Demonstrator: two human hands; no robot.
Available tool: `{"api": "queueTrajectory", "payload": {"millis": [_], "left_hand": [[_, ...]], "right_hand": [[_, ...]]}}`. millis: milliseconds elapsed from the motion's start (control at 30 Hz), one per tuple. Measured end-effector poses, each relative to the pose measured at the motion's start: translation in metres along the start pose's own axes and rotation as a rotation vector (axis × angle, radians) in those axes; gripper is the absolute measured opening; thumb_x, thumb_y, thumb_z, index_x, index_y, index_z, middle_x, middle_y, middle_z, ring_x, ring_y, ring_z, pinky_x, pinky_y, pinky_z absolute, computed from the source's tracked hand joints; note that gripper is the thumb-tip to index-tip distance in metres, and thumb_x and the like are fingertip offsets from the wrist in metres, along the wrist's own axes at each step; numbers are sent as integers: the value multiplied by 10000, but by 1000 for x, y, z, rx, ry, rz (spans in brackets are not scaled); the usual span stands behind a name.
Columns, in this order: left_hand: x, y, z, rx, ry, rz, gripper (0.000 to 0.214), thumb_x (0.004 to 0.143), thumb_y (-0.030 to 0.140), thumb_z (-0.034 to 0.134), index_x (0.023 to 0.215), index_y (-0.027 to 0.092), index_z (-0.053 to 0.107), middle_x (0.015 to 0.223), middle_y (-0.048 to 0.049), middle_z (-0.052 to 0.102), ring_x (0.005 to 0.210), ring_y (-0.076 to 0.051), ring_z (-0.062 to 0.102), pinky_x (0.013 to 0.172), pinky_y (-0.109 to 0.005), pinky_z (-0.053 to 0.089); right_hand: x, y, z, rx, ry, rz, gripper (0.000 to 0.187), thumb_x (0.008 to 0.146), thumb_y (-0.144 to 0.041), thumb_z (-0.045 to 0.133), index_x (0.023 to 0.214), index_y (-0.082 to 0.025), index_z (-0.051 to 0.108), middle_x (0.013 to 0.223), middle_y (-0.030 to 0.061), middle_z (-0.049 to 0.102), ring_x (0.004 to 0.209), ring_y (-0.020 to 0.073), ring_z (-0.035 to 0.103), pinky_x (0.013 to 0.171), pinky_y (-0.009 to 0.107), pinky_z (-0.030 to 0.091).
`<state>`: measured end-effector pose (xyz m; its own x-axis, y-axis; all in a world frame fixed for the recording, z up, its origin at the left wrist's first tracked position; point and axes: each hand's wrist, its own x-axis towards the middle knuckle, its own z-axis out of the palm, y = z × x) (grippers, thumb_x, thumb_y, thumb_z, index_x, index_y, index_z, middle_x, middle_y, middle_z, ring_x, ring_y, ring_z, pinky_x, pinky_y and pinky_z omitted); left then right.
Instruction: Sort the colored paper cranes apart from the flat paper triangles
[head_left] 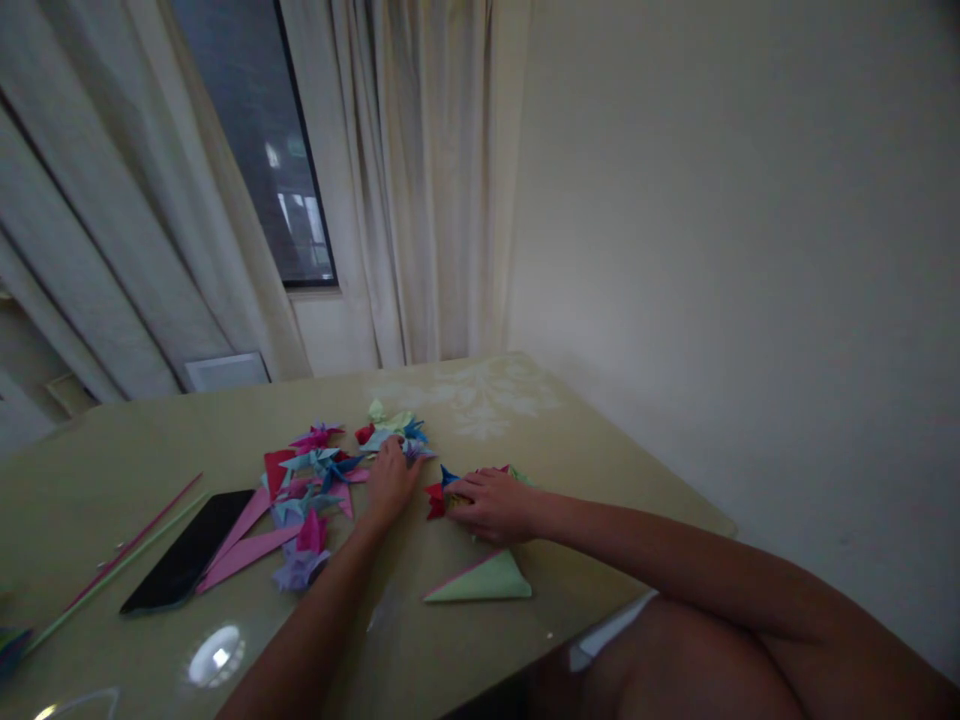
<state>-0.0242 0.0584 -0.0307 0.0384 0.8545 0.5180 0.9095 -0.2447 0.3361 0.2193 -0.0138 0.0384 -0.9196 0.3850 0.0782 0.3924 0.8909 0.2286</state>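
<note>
My left hand (393, 482) reaches over a small pile of folded paper pieces (386, 421) in pale green, light blue, red and blue. Its fingers are apart and touch the near side of that pile. To the right, my right hand (495, 503) is cupped over several other folded paper pieces (436, 501), with red, blue and green tips showing around it. Its fingertips are partly hidden. Below this hand lies a pale green paper cone (487, 580) with a pink edge.
A larger heap of pink, blue and purple origami (315, 500) spreads left of my left arm. Beside it lie a black phone (187, 550) and two thin sticks (135, 545), one red, one green. A wall (712, 300) borders the table's (585, 460) right side; curtains (427, 200) hang behind.
</note>
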Motion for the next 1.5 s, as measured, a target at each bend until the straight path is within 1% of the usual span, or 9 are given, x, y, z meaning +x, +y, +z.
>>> {"api": "queueTrajectory", "payload": {"millis": [133, 267, 433, 600, 833, 1100, 1200, 1367, 1500], "left_hand": [[7, -3, 10, -43, -2, 19, 265, 985, 276, 546, 1212, 158, 613, 1140, -151, 703, 1058, -294, 686, 917, -395, 524], [4, -10, 7, -82, 1, 52, 159, 955, 225, 547, 1000, 186, 694, 974, -119, 726, 945, -299, 692, 891, -414, 522], [-1, -2, -5, -176, 75, 74, 280, 1036, 312, 455, 1113, 170, 684, 1077, -131, 730, 1023, -275, 683, 925, -396, 530], [-6, 17, -6, -218, -23, 204, 349, 1078, 287, 363, 1149, 228, 700, 1089, -63, 753, 1040, -195, 694, 940, -304, 539], [17, 1, 1, 12, -79, 15, 372, 975, 222, 473, 1278, 117, 661, 1334, -249, 651, 1234, -408, 595, 1008, -581, 474], [49, -11, -7, 48, -168, 75, 232, 927, 172, 504, 861, 193, 726, 1048, -160, 744, 1125, -364, 664, 1048, -570, 431], [61, -6, -16, -25, -115, 47, 297, 967, 237, 445, 897, 160, 723, 1053, -200, 738, 1104, -386, 666, 1012, -575, 462], [86, 12, -52, -254, -64, 41, 402, 1034, 413, 384, 1112, 157, 685, 1006, -111, 758, 895, -243, 714, 827, -360, 570], [81, 46, -91, -861, -231, 119, 455, 949, 502, 591, 1247, 159, 598, 874, -31, 711, 710, -180, 704, 670, -307, 591]], "right_hand": [[-5, 0, 2, -32, 5, -87, 305, 1008, -379, 592, 1250, -209, 671, 1457, 122, 606, 1158, 277, 607, 913, 419, 502], [-10, 2, 6, -35, -5, -10, 229, 1030, -315, 554, 1174, -209, 697, 1452, 116, 615, 1209, 282, 593, 960, 429, 481], [-11, 6, -2, 38, -47, 112, 347, 986, -402, 646, 1281, -220, 666, 1473, 145, 590, 1259, 299, 574, 975, 436, 478], [-10, 8, -11, 5, -41, 96, 301, 1015, -386, 601, 1225, -181, 669, 1354, 141, 648, 1156, 269, 607, 914, 385, 475], [-17, 12, -9, -88, 99, -4, 269, 1065, -381, 500, 992, -188, 672, 1022, 91, 691, 937, 216, 587, 797, 354, 416], [-19, 10, 3, -43, 199, 37, 268, 1050, -387, 524, 916, -197, 658, 928, 70, 675, 881, 208, 570, 750, 341, 378], [-17, 10, 4, 30, 235, 120, 272, 1047, -384, 530, 905, -190, 657, 915, 77, 672, 848, 205, 563, 747, 336, 384], [-10, 8, -8, 300, 365, 359, 256, 1055, -392, 548, 1012, -172, 670, 924, 80, 663, 875, 213, 569, 833, 344, 437], [-2, 4, -27, 644, 496, 498, 495, 1004, -471, 634, 1386, -171, 541, 1179, 112, 644, 918, 202, 587, 856, 352, 495]]}}
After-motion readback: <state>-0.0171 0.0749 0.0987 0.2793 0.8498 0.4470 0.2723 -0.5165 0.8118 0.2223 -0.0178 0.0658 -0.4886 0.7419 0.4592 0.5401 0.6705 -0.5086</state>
